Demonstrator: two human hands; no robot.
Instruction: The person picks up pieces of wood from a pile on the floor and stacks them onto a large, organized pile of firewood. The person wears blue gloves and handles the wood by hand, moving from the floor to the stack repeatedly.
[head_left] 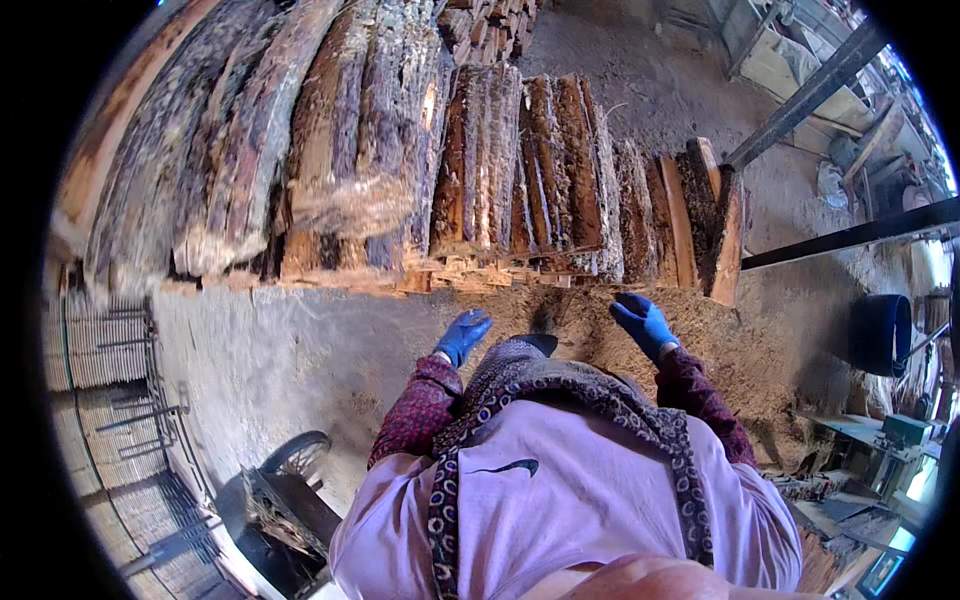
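Observation:
In front of me stretches a long stack of rough, bark-edged wooden slabs [480, 170], their cut ends facing me. My left hand [464, 335], in a blue glove, hangs just short of the stack's near side, holding nothing, its fingers loosely extended. My right hand [642, 322], gloved in blue too, is below the right part of the stack with its fingers stretched out and nothing in them. Neither hand appears to touch the wood. One thick slab [350, 200] at the left of the stack sticks out toward me and looks blurred.
Sawdust [580, 335] covers the floor between me and the stack. Dark metal bars [850, 232] run in from the right, near a dark blue barrel [880, 335]. A wheeled cart [290, 500] stands at the lower left, beside slatted wooden stacks [105, 350].

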